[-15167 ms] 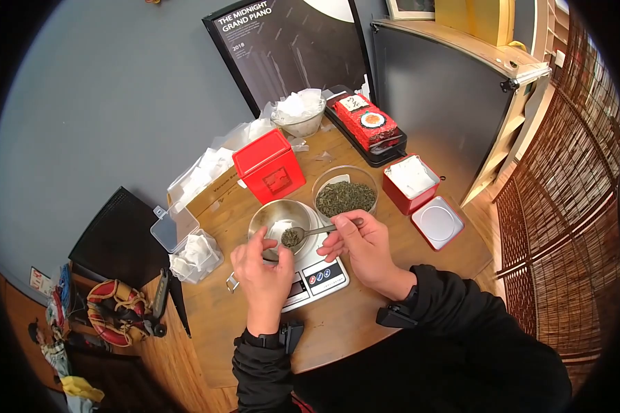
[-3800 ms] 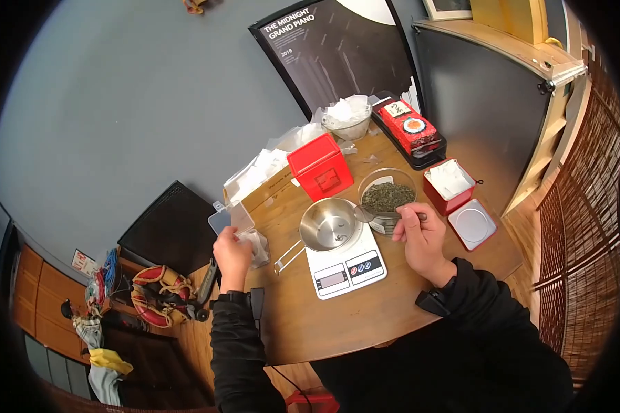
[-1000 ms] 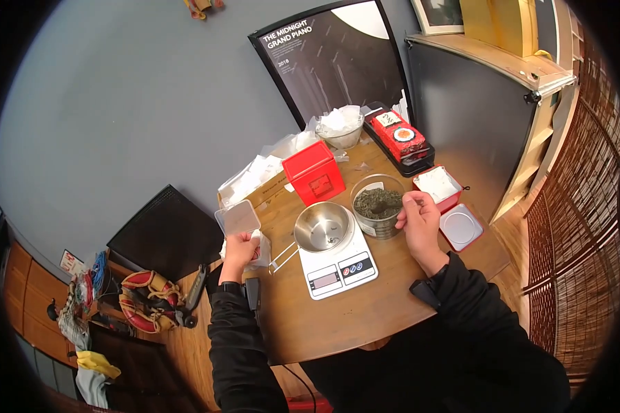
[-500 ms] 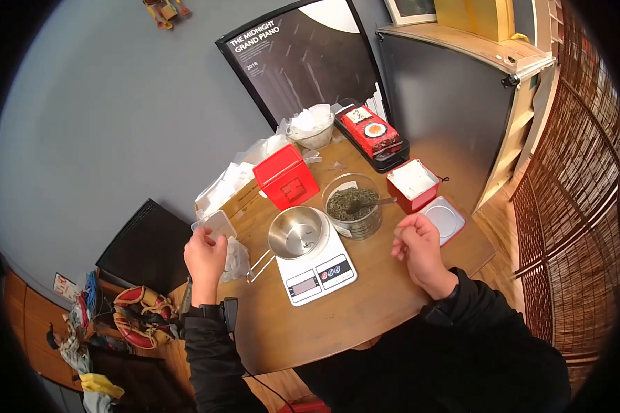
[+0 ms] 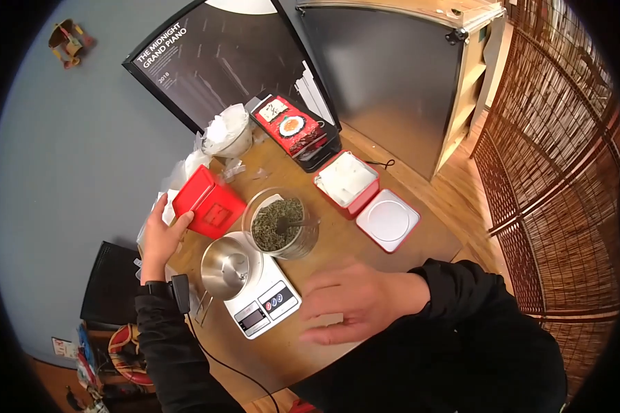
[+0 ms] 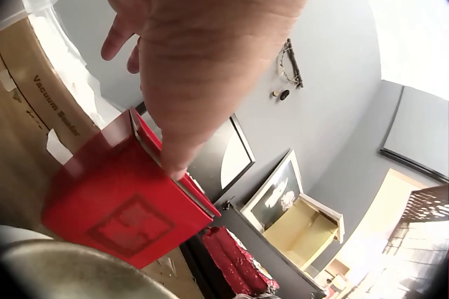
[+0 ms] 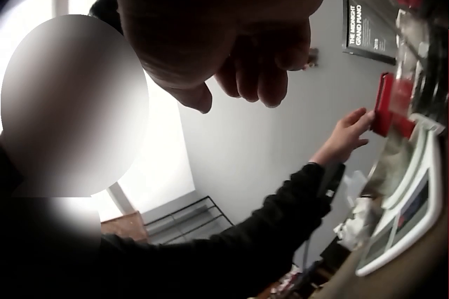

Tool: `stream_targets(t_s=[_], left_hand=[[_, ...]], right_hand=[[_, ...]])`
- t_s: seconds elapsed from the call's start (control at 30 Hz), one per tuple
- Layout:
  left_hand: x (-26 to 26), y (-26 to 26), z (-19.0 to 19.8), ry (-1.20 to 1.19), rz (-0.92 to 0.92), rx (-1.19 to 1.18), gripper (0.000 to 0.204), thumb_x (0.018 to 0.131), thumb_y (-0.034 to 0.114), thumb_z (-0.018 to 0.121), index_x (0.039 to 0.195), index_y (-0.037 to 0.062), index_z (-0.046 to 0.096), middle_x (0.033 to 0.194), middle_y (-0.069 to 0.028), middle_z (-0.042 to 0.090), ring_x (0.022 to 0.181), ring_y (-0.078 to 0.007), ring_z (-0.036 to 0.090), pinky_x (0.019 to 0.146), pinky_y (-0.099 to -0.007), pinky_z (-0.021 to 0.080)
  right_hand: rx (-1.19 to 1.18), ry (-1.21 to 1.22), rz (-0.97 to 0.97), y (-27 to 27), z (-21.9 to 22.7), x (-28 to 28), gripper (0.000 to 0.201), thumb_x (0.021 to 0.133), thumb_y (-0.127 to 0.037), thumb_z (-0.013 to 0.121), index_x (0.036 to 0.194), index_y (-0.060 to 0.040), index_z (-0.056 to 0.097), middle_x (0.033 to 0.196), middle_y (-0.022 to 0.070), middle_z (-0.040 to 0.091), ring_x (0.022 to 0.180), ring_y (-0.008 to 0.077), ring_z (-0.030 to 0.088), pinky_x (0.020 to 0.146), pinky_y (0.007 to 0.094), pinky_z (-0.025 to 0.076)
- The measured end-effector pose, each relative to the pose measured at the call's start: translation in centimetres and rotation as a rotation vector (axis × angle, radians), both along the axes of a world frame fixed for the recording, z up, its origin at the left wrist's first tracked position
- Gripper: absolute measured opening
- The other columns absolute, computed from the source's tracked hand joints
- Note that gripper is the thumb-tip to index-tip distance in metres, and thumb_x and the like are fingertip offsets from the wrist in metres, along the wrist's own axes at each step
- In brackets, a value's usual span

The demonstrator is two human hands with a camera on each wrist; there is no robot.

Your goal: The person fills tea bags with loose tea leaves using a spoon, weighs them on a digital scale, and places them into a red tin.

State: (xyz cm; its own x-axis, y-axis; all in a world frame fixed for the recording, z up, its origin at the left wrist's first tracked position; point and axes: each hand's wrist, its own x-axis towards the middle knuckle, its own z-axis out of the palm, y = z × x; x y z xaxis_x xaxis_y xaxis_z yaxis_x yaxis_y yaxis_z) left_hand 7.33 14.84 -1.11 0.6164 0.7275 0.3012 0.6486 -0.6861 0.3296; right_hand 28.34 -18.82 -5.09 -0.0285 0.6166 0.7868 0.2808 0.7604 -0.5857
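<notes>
My left hand (image 5: 162,237) is at a red lidded tin (image 5: 211,206), its thumb touching the tin near the lid seam and its other fingers stretched along the far side. In the left wrist view the thumb presses by the lid edge of the tin (image 6: 133,208), above its stamped square. My right hand (image 5: 351,303), blurred, hovers over the front of the table with loosely bent fingers and nothing in them. A steel pan (image 5: 220,272) with a wire handle sits on a white kitchen scale (image 5: 265,313). Beside it, a glass bowl (image 5: 303,241) holds dried green leaves and a spoon (image 5: 300,222).
A red tin of white packets (image 5: 344,196) stands right of the bowl, its lid (image 5: 389,220) lying next to it. Behind are a red-and-black package (image 5: 289,131) and a glass bowl of white bags (image 5: 234,146). A black cable (image 5: 220,361) runs from the left wrist.
The spoon has been let go into the leaves. My left hand has gone from the small clear box of white bags to the red lidded tin. The head view has shifted right.
</notes>
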Motion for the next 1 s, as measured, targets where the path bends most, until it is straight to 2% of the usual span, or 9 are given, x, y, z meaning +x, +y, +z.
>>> stream_targets(t_s=[0.33,0.4,0.53,0.6,0.67,0.7,0.83,0.93,1.0], left_hand=[[2.7,1.7,0.4,-0.047,-0.049,-0.293,0.102,0.065,0.024,0.093,0.148,-0.0042,0.04,0.14,-0.028,0.053,0.13,-0.0332,0.053,0.109,-0.0409,0.042],[2.6,2.0,0.5,-0.028,-0.065,-0.289,0.104,0.064,0.022,0.093,0.149,-0.0033,0.039,0.139,-0.0272,0.054,0.128,-0.0326,0.055,0.108,-0.0409,0.043],[2.8,2.0,0.3,-0.039,-0.061,-0.381,0.102,0.064,0.017,0.092,0.15,-0.002,0.039,0.131,-0.0208,0.059,0.119,-0.0274,0.058,0.103,-0.0385,0.047],[2.4,3.0,-0.4,-0.037,-0.113,-0.279,0.1,0.066,0.019,0.091,0.149,-0.002,0.04,0.128,-0.018,0.061,0.117,-0.0262,0.059,0.1,-0.0374,0.048],[2.2,3.3,-0.8,-0.059,-0.131,-0.295,0.098,0.067,0.021,0.091,0.148,-0.0021,0.04,0.124,-0.0151,0.062,0.113,-0.0242,0.06,0.099,-0.0369,0.049],[2.2,3.2,-0.7,-0.062,-0.115,-0.31,0.099,0.067,0.021,0.092,0.149,-0.0016,0.04,0.124,-0.0141,0.062,0.112,-0.0233,0.06,0.098,-0.0368,0.05],[2.0,3.2,-0.5,-0.049,-0.099,-0.281,0.102,0.066,0.025,0.093,0.149,-0.0001,0.04,0.127,-0.0137,0.061,0.115,-0.0233,0.059,0.099,-0.0373,0.05],[2.6,2.5,-0.3,0.023,-0.076,-0.322,0.098,0.071,0.03,0.089,0.151,0.0031,0.04,0.134,-0.0155,0.056,0.121,-0.0258,0.056,0.105,-0.0395,0.045],[2.1,3.5,-0.3,0.016,-0.102,-0.266,0.099,0.07,0.034,0.09,0.151,0.0041,0.04,0.135,-0.0164,0.056,0.123,-0.0279,0.056,0.107,-0.0409,0.045]], right_hand=[[-0.18,-0.544,-0.143,0.8,-6.6,1.2,0.013,0.087,-0.017,0.068,0.089,-0.0064,0.06,0.073,0.0058,0.046,0.064,0.025,0.055,0.057,0.0363,0.047],[-0.153,-0.727,-0.19,0.5,-5.4,1.0,0.016,0.086,-0.02,0.065,0.091,-0.0064,0.058,0.094,0.0067,0.058,0.086,0.0255,0.062,0.065,0.0364,0.05],[0.395,-0.515,-0.387,0.9,-2.8,-0.9,0.026,0.093,-0.021,0.061,0.115,-0.0078,0.064,0.136,0.0086,0.056,0.125,0.027,0.055,0.077,0.0366,0.051],[0.588,-0.374,-0.346,1.1,-1.7,-1.9,0.03,0.088,-0.013,0.058,0.115,-0.0029,0.066,0.138,0.0087,0.056,0.131,0.0305,0.05,0.087,0.0399,0.051],[0.773,-0.667,-0.504,1.0,-1.2,-0.9,0.037,0.087,-0.016,0.059,0.12,-0.001,0.067,0.143,0.0117,0.054,0.137,0.0328,0.044,0.096,0.0441,0.047],[0.75,-0.651,-0.49,1.2,-1.8,-1.5,0.037,0.087,-0.016,0.059,0.12,-0.001,0.067,0.143,0.0117,0.054,0.137,0.0328,0.044,0.096,0.0441,0.047],[0.738,0.11,-0.417,1.9,-3.1,-6.6,0.033,0.095,-0.015,0.058,0.127,-0.0057,0.064,0.13,0.006,0.061,0.122,0.0176,0.057,0.079,0.0371,0.052],[0.474,0.125,-0.431,-1.2,-3.2,-7.6,0.046,0.096,-0.01,0.054,0.142,-0.0096,0.053,0.148,-0.0006,0.048,0.14,0.0115,0.039,0.085,0.0355,0.049],[0.453,0.06,-0.294,-1.4,-2.8,-4.8,0.047,0.095,-0.009,0.054,0.142,-0.0115,0.054,0.147,-0.0011,0.048,0.138,0.0118,0.041,0.086,0.0352,0.048]])
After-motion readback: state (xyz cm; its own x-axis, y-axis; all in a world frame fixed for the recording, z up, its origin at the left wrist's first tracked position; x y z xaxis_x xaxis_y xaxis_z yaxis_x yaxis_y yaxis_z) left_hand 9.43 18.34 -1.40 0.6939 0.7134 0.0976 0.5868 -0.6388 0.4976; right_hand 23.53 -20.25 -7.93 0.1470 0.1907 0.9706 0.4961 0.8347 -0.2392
